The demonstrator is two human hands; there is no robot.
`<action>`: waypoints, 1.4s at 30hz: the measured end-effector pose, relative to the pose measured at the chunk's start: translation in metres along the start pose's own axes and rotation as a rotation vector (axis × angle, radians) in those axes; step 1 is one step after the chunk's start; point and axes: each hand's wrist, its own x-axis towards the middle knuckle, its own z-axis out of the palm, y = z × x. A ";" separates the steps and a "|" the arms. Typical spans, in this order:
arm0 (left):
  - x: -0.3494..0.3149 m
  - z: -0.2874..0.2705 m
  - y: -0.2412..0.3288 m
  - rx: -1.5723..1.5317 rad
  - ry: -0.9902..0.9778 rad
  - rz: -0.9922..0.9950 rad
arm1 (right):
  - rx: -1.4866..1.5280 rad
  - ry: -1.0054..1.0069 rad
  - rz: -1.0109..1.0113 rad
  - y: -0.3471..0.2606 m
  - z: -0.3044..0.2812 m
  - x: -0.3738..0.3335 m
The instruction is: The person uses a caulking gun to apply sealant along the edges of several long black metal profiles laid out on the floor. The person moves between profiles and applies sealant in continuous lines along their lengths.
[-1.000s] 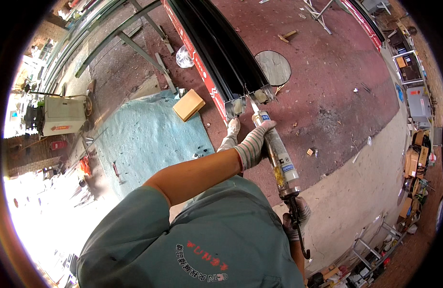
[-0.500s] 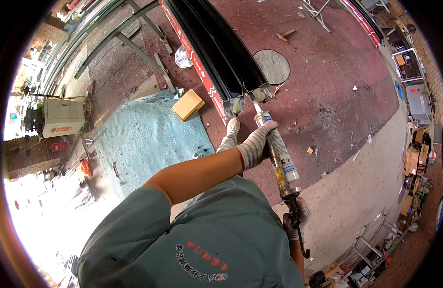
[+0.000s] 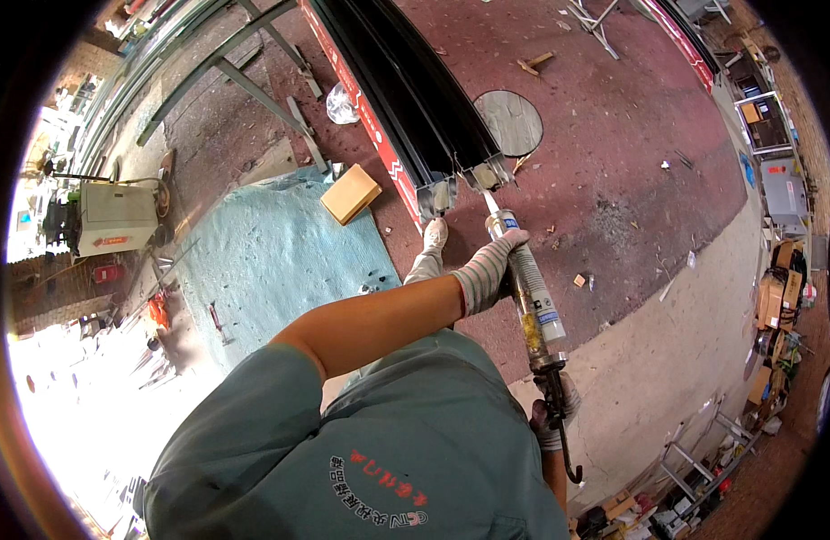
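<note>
Head view, workshop floor: I log red-brown paving [image 3: 631, 171] with a round dark cover [image 3: 511, 121], a teal mat [image 3: 271, 261] and a wooden block [image 3: 350, 193]. Left hand [image 3: 491, 270], gloved, is wrapped around the caulking gun [image 3: 533, 310], whose nozzle meets the ends of long black profiles [image 3: 406, 90]. Right hand [image 3: 551, 418] seems clenched on the gun's trigger, partly hidden.

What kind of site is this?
Likely an open-air metal or window-frame fabrication yard: long black profiles on steel trestles, a machine box at the left, and offcuts on the paved red ground.
</note>
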 end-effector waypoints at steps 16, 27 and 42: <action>0.002 -0.004 0.020 0.068 -0.028 0.156 | -0.072 0.071 -0.094 -0.009 0.011 0.019; -0.008 0.007 0.007 0.064 0.024 0.204 | -0.060 0.064 -0.017 0.007 0.010 -0.005; -0.003 0.012 -0.002 0.243 0.090 0.186 | 0.007 0.059 0.089 0.002 0.010 -0.008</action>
